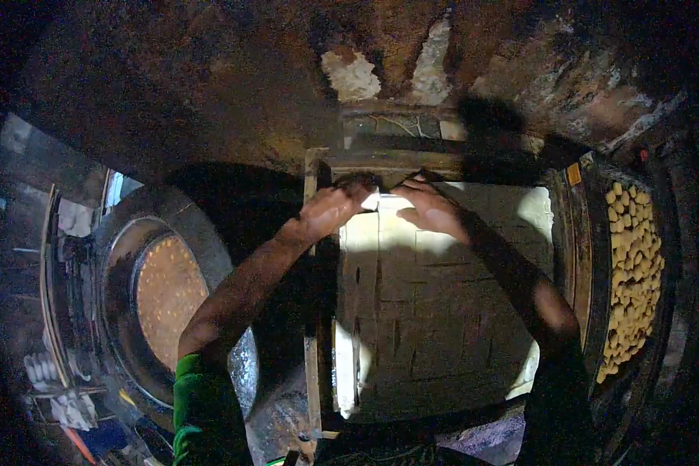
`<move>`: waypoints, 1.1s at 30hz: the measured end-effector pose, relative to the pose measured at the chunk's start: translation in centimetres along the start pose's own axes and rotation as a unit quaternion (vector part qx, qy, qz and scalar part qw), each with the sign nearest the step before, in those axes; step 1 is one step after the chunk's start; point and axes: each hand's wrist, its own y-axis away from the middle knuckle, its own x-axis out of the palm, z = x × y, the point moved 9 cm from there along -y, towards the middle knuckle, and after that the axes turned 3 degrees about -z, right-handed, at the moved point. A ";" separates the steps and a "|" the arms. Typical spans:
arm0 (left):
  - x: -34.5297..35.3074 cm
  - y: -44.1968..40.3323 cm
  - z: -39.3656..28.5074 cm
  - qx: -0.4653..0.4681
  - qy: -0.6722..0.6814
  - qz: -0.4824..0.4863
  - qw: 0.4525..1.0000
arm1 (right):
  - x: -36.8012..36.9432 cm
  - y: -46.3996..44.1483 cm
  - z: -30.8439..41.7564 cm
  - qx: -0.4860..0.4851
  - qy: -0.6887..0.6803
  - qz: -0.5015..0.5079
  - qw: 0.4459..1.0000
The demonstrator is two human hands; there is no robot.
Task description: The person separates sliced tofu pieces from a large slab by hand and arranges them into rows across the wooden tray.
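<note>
A wide pale slab [419, 326], scored by cut lines into small blocks, lies inside a wooden frame [312, 287] in front of me. At its far left edge, my left hand [330, 211] reaches in from the left, its fingertips lost in shadow. My right hand [433, 213] comes from the other side over the same far edge, thumb apart from its stretched fingers. Between the two hands shows a small, brightly lit white patch [374, 200]; whether it is a loose piece or part of the slab I cannot tell.
On the left sits a large round pan [120, 311] with many small pieces in brownish liquid [167, 291]. A long tray on the right holds heaped yellow blocks [633, 279]. A rough, stained wall [233, 85] rises behind the frame.
</note>
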 end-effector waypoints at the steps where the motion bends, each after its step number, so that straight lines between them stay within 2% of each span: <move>1: 1.2 0.4 0.3 -0.029 0.040 0.064 0.997 | -0.1 0.3 0.0 0.002 0.000 0.000 1.000; 2: 2.4 0.8 0.5 -0.057 0.079 0.129 0.987 | -0.3 0.6 0.1 -0.004 0.029 0.003 1.000; 3: 3.0 1.0 0.8 -0.056 0.080 0.130 0.987 | -0.6 0.8 0.5 -0.011 0.057 0.006 0.998; 4: 3.7 1.3 1.4 -0.099 0.194 0.133 0.967 | -1.0 0.8 0.9 -0.011 0.056 0.006 0.998; 6: 4.2 1.6 2.0 -0.141 0.301 0.135 0.933 | -1.0 0.4 1.0 0.023 0.008 0.047 0.999; 8: 2.1 0.4 1.9 -0.178 0.063 0.151 0.970 | -2.0 -0.6 1.5 0.000 0.006 0.006 1.000; 10: 4.0 0.6 1.9 -0.179 0.045 0.156 0.970 | -2.5 -0.5 2.0 -0.021 0.007 -0.030 0.999; 11: 5.2 1.0 2.0 -0.181 0.027 0.162 0.970 | -2.5 0.0 3.0 -0.054 0.079 -0.061 0.994; 12: 3.3 1.0 -1.2 -0.001 -0.210 0.037 0.977 | -2.1 0.7 4.0 -0.087 0.149 -0.092 0.981; 13: 1.8 0.5 -2.3 -0.001 -0.210 0.038 0.977 | -1.7 1.2 4.7 -0.122 0.219 -0.125 0.960; 14: 1.8 0.5 -1.8 -0.083 -0.129 0.141 0.978 | -0.1 1.0 3.0 -0.052 0.160 -0.059 0.984; 15: 2.1 1.1 -1.8 -0.098 -0.116 0.132 0.980 | 0.6 1.4 2.2 -0.053 0.161 -0.060 0.984; 17: 3.7 2.1 -0.8 -0.113 -0.103 0.119 0.981 | 1.7 3.3 3.3 -0.223 0.258 -0.080 0.937; 18: 4.4 1.8 -0.5 -0.074 -0.080 0.100 0.989 | 0.9 2.0 4.3 -0.162 0.253 0.018 0.954; 19: 4.4 1.3 -0.6 -0.034 -0.058 0.082 0.994 | 0.2 1.5 5.0 -0.163 0.254 0.018 0.953; 20: 4.3 0.9 -0.4 -0.035 -0.059 0.081 0.994 | -0.7 0.6 3.8 -0.056 0.065 0.027 0.996; 21: 4.6 0.5 0.3 -0.084 0.000 0.103 0.991 | -0.6 0.1 2.0 0.055 -0.128 0.036 0.990; 22: 4.9 0.3 0.9 -0.134 0.060 0.124 0.981 | 0.2 -0.8 0.6 0.053 -0.111 0.062 0.990; 23: 4.8 -0.3 1.1 -0.137 0.061 0.125 0.981 | 1.3 -1.2 -1.0 0.090 -0.150 0.084 0.981; 25: 5.2 -1.2 1.1 -0.160 0.145 0.184 0.959 | 1.3 -2.1 -0.3 0.038 -0.135 0.180 0.974; 27: 5.5 -1.1 1.2 -0.162 0.140 0.212 0.954 | 0.9 -1.9 0.0 0.064 -0.153 0.180 0.969; 29: 6.1 -1.0 1.5 -0.137 0.172 0.172 0.960 | 0.3 -1.4 0.4 0.091 -0.171 0.180 0.965; 30: 5.5 -1.0 1.1 -0.174 0.234 0.189 0.938 | -0.4 -1.2 0.6 0.084 -0.166 0.145 0.972; 31: 5.5 -0.8 1.0 -0.175 0.235 0.188 0.937 | -1.1 -1.3 0.8 0.077 -0.162 0.110 0.978; 33: 4.2 -1.3 0.2 -0.121 0.246 0.141 0.951 | -0.8 -1.5 0.9 0.084 -0.157 0.137 0.974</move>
